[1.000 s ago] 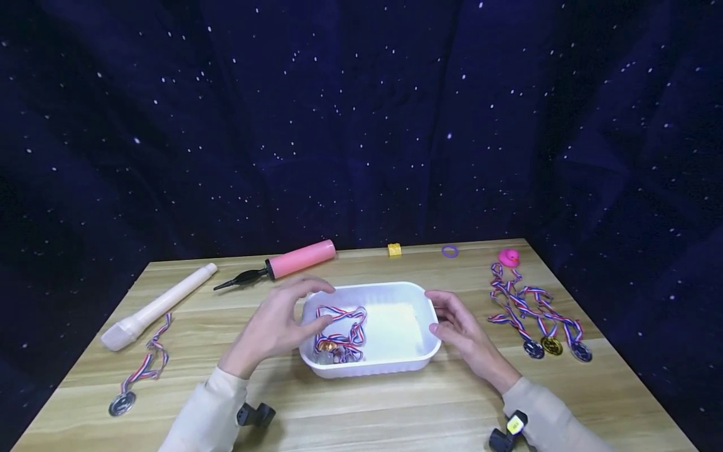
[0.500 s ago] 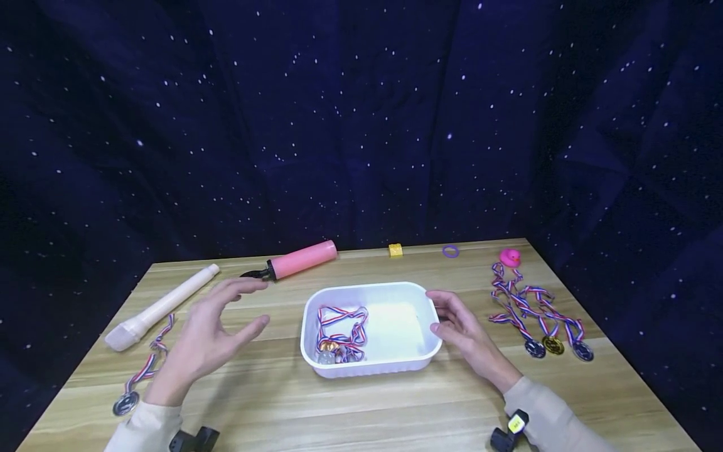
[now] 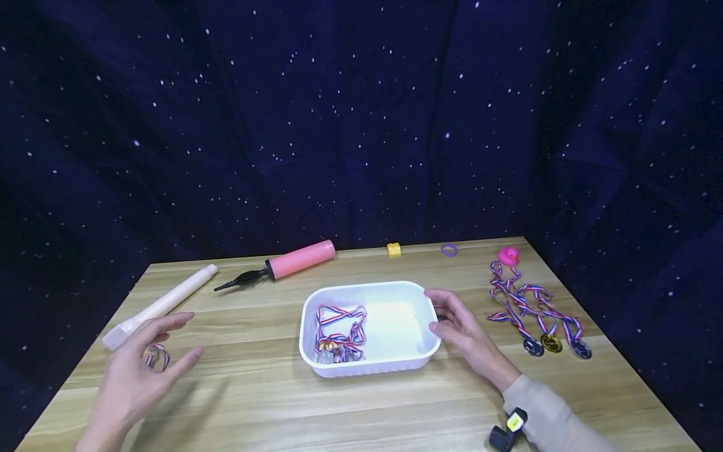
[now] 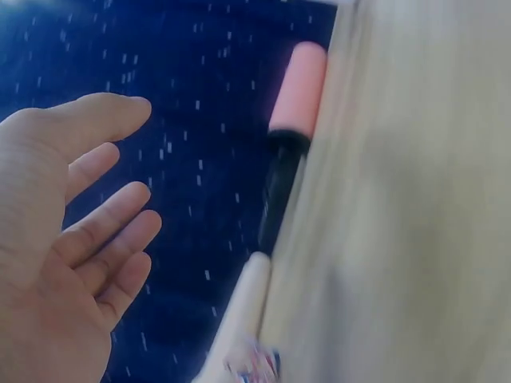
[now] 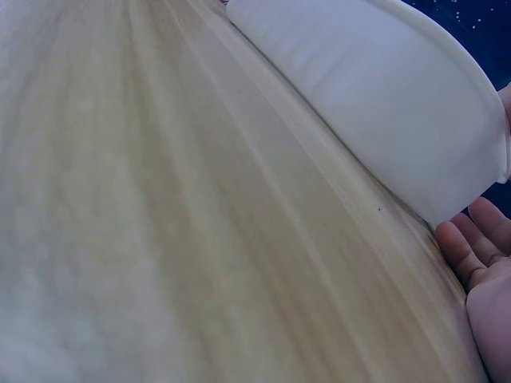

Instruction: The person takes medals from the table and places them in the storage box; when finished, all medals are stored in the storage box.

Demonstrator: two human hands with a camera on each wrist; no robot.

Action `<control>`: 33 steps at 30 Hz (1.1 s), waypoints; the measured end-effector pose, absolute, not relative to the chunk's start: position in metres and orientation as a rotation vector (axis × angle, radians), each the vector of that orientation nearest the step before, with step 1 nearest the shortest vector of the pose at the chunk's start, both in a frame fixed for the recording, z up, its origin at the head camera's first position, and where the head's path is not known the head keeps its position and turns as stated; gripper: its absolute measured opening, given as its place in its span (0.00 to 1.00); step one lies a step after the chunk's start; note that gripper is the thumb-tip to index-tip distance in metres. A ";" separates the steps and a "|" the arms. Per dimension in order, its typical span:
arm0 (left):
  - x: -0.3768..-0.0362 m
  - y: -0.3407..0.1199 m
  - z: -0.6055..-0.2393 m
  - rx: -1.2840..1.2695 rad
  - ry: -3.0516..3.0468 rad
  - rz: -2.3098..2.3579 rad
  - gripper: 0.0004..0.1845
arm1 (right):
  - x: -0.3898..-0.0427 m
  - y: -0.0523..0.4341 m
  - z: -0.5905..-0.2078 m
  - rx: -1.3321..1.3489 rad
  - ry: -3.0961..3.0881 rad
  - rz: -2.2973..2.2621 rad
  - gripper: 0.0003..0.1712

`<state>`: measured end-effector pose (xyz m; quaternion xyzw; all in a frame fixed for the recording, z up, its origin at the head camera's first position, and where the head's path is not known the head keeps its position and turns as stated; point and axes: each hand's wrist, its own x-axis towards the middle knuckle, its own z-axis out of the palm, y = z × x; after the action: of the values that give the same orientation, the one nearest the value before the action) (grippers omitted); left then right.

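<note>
R hand (image 3: 460, 326) fingers relaxed against right rim of white plastic rectangular tray (image 3: 369, 367), steadying it mid wooden counter (image 3: 339, 408); tricolour-ribbon medals (image 3: 339, 339) inside at left. L hand (image 3: 135, 370) spread, holds nothing, hovering over loose ribbon medal (image 3: 155, 356) nr cream plastic tube (image 3: 164, 304).

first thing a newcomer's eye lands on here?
Probably the white plastic tray mid-table, holding striped-ribbon medals, with the right hand at its right edge. Then the open left hand hovering front-left over another ribboned medal, and the pink balloon pump behind.
</note>
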<state>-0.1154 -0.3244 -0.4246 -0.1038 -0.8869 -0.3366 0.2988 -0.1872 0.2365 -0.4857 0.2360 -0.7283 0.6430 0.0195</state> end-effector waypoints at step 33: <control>-0.087 -0.410 -0.476 -0.174 -2.788 -0.796 0.34 | -0.189 0.236 -0.487 0.738 -2.242 2.002 0.35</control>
<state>-0.0868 -0.4096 -0.4761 -0.0596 -0.9531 -0.2720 0.1184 -0.1888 0.2363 -0.4868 0.2385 -0.7242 0.6466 0.0235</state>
